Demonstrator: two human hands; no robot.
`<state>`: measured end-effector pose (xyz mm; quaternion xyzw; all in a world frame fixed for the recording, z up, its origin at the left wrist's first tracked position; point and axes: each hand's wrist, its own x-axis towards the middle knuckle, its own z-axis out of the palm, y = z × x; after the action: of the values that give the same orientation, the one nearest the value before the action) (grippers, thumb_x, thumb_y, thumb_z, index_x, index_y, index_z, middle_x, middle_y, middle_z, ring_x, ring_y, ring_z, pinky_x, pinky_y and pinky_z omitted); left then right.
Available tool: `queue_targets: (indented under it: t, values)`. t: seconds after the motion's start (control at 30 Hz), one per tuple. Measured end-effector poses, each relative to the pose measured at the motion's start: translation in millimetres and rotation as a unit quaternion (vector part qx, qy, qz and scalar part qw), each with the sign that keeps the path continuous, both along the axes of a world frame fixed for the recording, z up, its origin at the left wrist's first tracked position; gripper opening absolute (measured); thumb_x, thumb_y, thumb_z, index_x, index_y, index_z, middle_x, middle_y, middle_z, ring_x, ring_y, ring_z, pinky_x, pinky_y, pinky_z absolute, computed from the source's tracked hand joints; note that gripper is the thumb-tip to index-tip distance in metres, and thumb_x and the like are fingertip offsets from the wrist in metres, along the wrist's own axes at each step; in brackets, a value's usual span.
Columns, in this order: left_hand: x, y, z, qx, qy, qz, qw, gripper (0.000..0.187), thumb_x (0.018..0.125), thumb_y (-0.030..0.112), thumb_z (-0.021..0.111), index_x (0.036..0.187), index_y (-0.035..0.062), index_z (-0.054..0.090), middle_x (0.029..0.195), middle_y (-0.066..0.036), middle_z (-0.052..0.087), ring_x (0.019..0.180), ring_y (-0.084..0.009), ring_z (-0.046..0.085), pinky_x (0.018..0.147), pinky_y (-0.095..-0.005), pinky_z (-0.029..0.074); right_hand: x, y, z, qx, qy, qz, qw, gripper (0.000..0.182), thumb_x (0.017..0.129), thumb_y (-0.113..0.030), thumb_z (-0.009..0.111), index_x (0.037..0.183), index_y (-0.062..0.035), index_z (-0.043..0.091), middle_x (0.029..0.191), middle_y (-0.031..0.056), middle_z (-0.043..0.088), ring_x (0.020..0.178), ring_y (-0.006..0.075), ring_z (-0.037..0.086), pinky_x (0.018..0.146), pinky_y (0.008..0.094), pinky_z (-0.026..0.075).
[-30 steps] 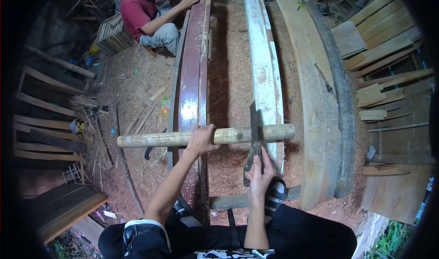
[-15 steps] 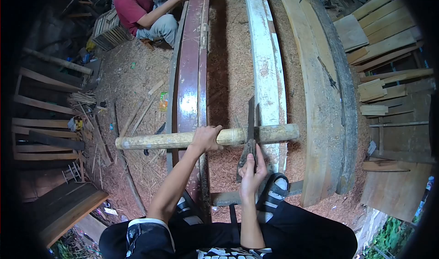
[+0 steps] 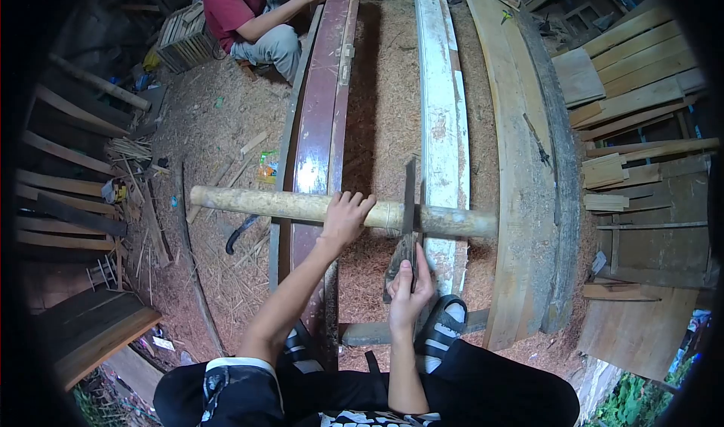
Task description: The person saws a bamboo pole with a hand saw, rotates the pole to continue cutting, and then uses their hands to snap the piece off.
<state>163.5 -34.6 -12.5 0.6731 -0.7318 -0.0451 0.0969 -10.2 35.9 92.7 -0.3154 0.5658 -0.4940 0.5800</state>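
Note:
A bamboo pole (image 3: pixel 264 202) lies crosswise over a maroon beam (image 3: pixel 313 136) and a white, peeling beam (image 3: pixel 443 140). My left hand (image 3: pixel 345 217) is wrapped over the pole near the maroon beam. In my right hand (image 3: pixel 411 291) is the wooden handle of a handsaw (image 3: pixel 409 201), with fingers closed around it. The saw's blade points away from me and overlaps the pole just left of the white beam. A thin ring mark shows on the pole between my left hand and the blade.
A person (image 3: pixel 260 19) in a red shirt squats at the far end of the maroon beam. A dark-handled knife (image 3: pixel 240 235) lies among shavings at left. Wide planks (image 3: pixel 520 170) run along the right, with a tool (image 3: pixel 537 139) on them. My sandalled foot (image 3: pixel 445 327) is near the white beam.
The pole's left end has swung away from me, uncovering more of the knife. My left hand has shifted slightly rightward with it. The saw stays across the pole, and the view has shifted a little.

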Motion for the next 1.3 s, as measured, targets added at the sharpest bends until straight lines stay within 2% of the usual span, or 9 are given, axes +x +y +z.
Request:
queue_targets:
  t: [0.07, 0.13, 0.27, 0.33, 0.43, 0.63, 1.0, 1.17, 1.3]
  values:
    - [-1, 0, -8, -0.014, -0.007, -0.002, 1.000, 0.052, 0.069, 0.008, 0.072, 0.119, 0.0158, 0.057, 0.095, -0.007, 0.058, 0.093, -0.0262, 0.058, 0.085, -0.0413, 0.044, -2, 1, -3, -0.002, 0.016, -0.004, 1.000, 0.044, 0.100, -0.010, 0.056, 0.142, -0.0014, 0.050, 0.078, -0.0025, 0.055, 0.050, 0.0013, 0.036, 0.043, 0.0202, 0.028]
    - [0, -2, -9, 0.023, -0.015, 0.013, 1.000, 0.066, 0.065, 0.014, 0.080, 0.126, 0.0153, 0.057, 0.103, -0.007, 0.060, 0.103, -0.0272, 0.060, 0.088, -0.0413, 0.044, -4, -1, 0, -0.005, 0.023, -0.016, 1.000, 0.043, 0.101, -0.012, 0.055, 0.142, -0.0008, 0.048, 0.064, -0.0069, 0.042, 0.048, 0.0008, 0.031, 0.043, 0.0203, 0.027]
    - [3, 0, -6, -0.007, 0.009, 0.013, 1.000, 0.063, 0.065, 0.011, 0.077, 0.124, 0.0142, 0.058, 0.103, -0.008, 0.061, 0.101, -0.0275, 0.060, 0.089, -0.0408, 0.044, -7, -2, 5, -0.011, 0.017, -0.015, 1.000, 0.044, 0.101, -0.012, 0.055, 0.143, -0.0010, 0.048, 0.064, -0.0068, 0.043, 0.047, 0.0012, 0.031, 0.043, 0.0206, 0.027]
    - [3, 1, -2, -0.067, 0.020, 0.017, 0.997, 0.055, 0.069, 0.007, 0.072, 0.122, 0.0140, 0.057, 0.099, -0.007, 0.060, 0.097, -0.0263, 0.058, 0.088, -0.0417, 0.044, -9, 1, 3, -0.011, 0.005, 0.003, 1.000, 0.045, 0.100, -0.009, 0.055, 0.144, -0.0018, 0.048, 0.074, -0.0043, 0.051, 0.049, 0.0009, 0.035, 0.042, 0.0203, 0.026]
    - [2, 1, 2, -0.099, 0.021, 0.040, 0.994, 0.059, 0.068, 0.008, 0.074, 0.124, 0.0142, 0.057, 0.100, -0.007, 0.060, 0.098, -0.0265, 0.058, 0.089, -0.0419, 0.044, -6, 0, 5, -0.022, -0.004, 0.005, 1.000, 0.045, 0.100, -0.009, 0.055, 0.143, -0.0011, 0.048, 0.076, -0.0035, 0.053, 0.049, 0.0008, 0.035, 0.042, 0.0204, 0.026]
    - [4, -14, -2, 0.035, 0.026, 0.039, 0.998, 0.066, 0.062, 0.011, 0.080, 0.124, 0.0147, 0.057, 0.101, -0.007, 0.061, 0.099, -0.0269, 0.058, 0.088, -0.0413, 0.044, -3, 2, 6, -0.014, -0.019, 0.006, 1.000, 0.045, 0.099, -0.009, 0.056, 0.143, 0.0002, 0.048, 0.080, -0.0017, 0.057, 0.049, 0.0008, 0.036, 0.042, 0.0202, 0.027]
    - [5, 0, 10, -0.021, 0.050, 0.030, 0.998, 0.072, 0.060, 0.009, 0.080, 0.127, 0.0144, 0.056, 0.105, -0.008, 0.061, 0.103, -0.0275, 0.059, 0.091, -0.0411, 0.043, -4, 6, 7, -0.031, -0.009, 0.012, 0.999, 0.046, 0.098, -0.008, 0.057, 0.143, 0.0003, 0.048, 0.078, -0.0023, 0.057, 0.050, 0.0013, 0.038, 0.043, 0.0197, 0.028]
    - [-4, -5, -16, -0.014, -0.015, 0.040, 0.999, 0.047, 0.074, 0.005, 0.067, 0.120, 0.0137, 0.058, 0.098, -0.007, 0.060, 0.096, -0.0275, 0.057, 0.088, -0.0425, 0.043, -3, 1, 10, -0.025, 0.002, 0.011, 1.000, 0.045, 0.099, -0.009, 0.056, 0.143, -0.0009, 0.049, 0.076, -0.0032, 0.055, 0.050, 0.0013, 0.039, 0.043, 0.0194, 0.029]
    - [-3, -3, -9, -0.031, -0.014, 0.021, 0.999, 0.040, 0.077, 0.005, 0.063, 0.116, 0.0135, 0.059, 0.095, -0.007, 0.059, 0.092, -0.0268, 0.057, 0.086, -0.0422, 0.043, -4, 2, 8, -0.032, -0.016, 0.009, 0.999, 0.045, 0.099, -0.009, 0.056, 0.142, -0.0005, 0.049, 0.077, -0.0030, 0.055, 0.050, 0.0014, 0.039, 0.043, 0.0194, 0.029]
